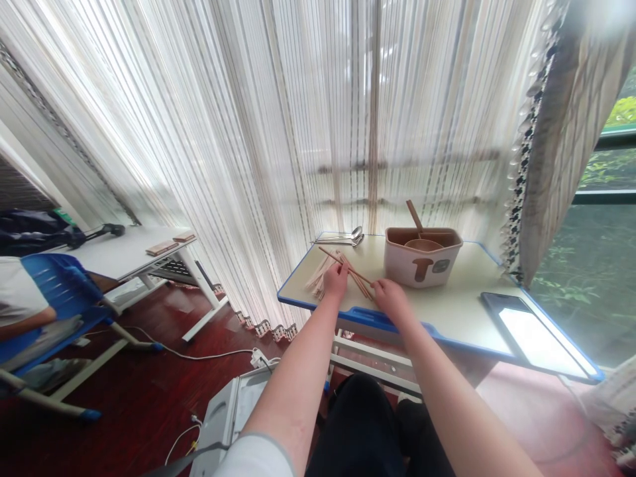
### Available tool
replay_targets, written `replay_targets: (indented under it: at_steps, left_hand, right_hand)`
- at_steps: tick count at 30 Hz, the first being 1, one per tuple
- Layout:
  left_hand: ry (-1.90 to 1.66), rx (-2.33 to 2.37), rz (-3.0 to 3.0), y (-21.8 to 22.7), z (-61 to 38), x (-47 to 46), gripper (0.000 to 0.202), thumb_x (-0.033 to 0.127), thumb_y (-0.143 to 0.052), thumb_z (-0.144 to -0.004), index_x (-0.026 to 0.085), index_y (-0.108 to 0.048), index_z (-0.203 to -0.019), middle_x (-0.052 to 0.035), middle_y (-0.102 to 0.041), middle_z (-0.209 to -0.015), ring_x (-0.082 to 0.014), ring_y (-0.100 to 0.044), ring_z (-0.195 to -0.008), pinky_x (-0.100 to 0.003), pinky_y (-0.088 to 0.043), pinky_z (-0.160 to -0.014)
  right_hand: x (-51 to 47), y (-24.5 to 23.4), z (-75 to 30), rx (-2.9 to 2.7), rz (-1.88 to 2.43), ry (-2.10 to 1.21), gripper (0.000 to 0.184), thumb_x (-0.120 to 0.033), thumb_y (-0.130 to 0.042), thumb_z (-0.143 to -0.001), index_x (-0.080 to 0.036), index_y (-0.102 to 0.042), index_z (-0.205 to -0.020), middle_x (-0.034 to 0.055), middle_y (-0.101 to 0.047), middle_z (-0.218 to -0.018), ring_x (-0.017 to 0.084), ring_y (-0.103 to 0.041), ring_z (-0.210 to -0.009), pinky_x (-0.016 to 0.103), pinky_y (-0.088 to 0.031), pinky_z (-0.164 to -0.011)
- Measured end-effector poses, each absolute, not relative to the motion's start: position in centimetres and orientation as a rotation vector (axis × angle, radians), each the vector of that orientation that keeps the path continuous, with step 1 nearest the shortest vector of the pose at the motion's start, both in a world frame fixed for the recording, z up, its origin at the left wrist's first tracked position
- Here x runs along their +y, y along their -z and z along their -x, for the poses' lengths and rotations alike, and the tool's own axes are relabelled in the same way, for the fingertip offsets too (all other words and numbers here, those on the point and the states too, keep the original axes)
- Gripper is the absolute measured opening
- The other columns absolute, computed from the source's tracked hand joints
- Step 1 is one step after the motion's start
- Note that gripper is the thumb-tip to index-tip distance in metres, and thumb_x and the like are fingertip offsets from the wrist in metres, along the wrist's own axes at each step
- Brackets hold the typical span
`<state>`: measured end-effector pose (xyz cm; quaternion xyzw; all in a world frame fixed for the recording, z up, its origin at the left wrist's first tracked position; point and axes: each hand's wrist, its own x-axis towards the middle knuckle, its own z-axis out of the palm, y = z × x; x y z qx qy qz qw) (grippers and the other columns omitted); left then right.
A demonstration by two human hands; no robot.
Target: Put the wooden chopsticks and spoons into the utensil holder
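Note:
My left hand [336, 281] is closed on a brown wooden chopstick [358, 275], pinching it near the middle. The fingers of my right hand [391, 298] are closed at its lower right end. The stick slants down from left to right above the desk. Under and around my left hand lie several more chopsticks [364, 289], loosely fanned out, with paler sticks [317, 281] on the left side. To the right of my hands stands a white holder with a brown inside [415, 273]. A brown round-bowled utensil [413, 216] leans in it, handle up.
Metal spoons [342, 238] lie at the back left of the blue-edged desk [462, 318]. A phone-like device [534, 328] with a bright screen rests at the right. Striped curtains [278, 132] hang behind. On the left are a white table [119, 255] and a seated person's arm [30, 324].

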<state>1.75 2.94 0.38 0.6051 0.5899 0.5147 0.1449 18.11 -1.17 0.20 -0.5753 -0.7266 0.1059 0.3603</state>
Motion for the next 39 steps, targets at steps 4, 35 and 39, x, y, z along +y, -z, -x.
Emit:
replay_targets:
  at_steps: [4, 35, 39]
  left_hand:
    - [-1.502, 1.643, -1.687, -0.5, -1.6, 3.0, 0.043, 0.049, -0.037, -0.083, 0.015, -0.061, -0.069, -0.0043, -0.063, -0.066, -0.0148, -0.055, -0.063, -0.026, -0.037, -0.061]
    - [-1.691, 1.023, -1.750, -15.0, -11.2, 2.9, 0.030, 0.044, -0.053, -0.078, 0.015, -0.062, -0.082, -0.0038, -0.065, -0.072, -0.0141, -0.059, -0.068, -0.025, -0.045, -0.066]
    - [-1.660, 0.936, -1.803, -16.4, -13.6, 4.3, 0.028, 0.042, -0.055, -0.077, 0.016, -0.064, -0.082, -0.0049, -0.066, -0.074, -0.0141, -0.060, -0.070, -0.026, -0.046, -0.067]
  right_hand:
    - [-1.4, -0.3, -18.0, -1.879, 1.450, -0.343, 0.031, -0.037, -0.039, -0.084, -0.018, -0.064, -0.084, 0.0070, -0.065, -0.080, 0.019, -0.057, -0.078, 0.026, -0.038, -0.067]
    - [-1.8, -12.3, -25.6, -1.775, 1.292, -0.294, 0.014, -0.028, -0.052, -0.079, -0.021, -0.062, -0.085, 0.0038, -0.059, -0.087, 0.014, -0.055, -0.068, 0.027, -0.045, -0.065]
    - [-0.5, -14.7, -29.6, -1.818, 1.340, -0.351, 0.012, -0.025, -0.057, -0.073, -0.021, -0.065, -0.080, 0.0031, -0.059, -0.085, 0.012, -0.055, -0.065, 0.025, -0.045, -0.060]
